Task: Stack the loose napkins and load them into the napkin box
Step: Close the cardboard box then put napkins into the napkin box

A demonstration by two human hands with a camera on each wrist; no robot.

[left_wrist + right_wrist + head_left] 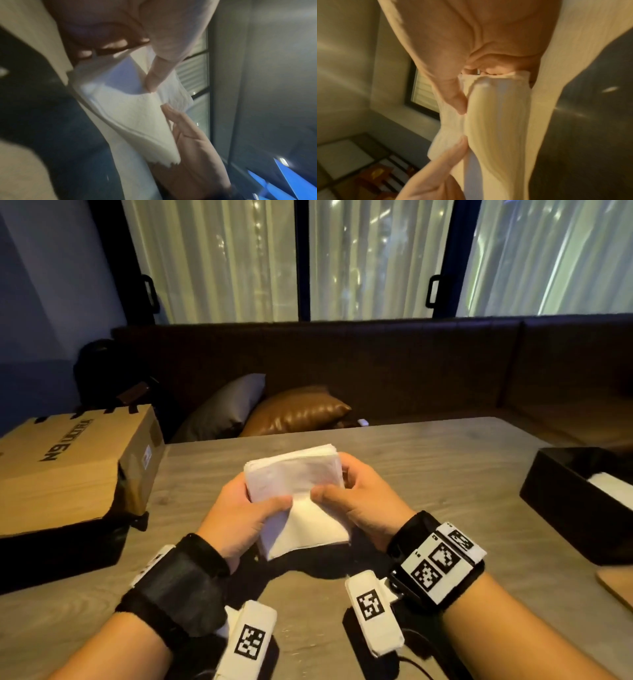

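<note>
Over wood-grain bench [445, 474], soft, light, slippery napkin stack [296, 474] pinched edgewise by left hand [239, 515] and right hand [366, 505]; best gripped across opposite edges.

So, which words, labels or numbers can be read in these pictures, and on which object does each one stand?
"EN": the clear end of a black print on the cardboard box; its other letters are too distorted to read.
Small white label on that box's side: too small to read.
Square black-and-white code markers on the wrist bands: patterns only, no words.
Napkins, black napkin box: no text visible.
</note>
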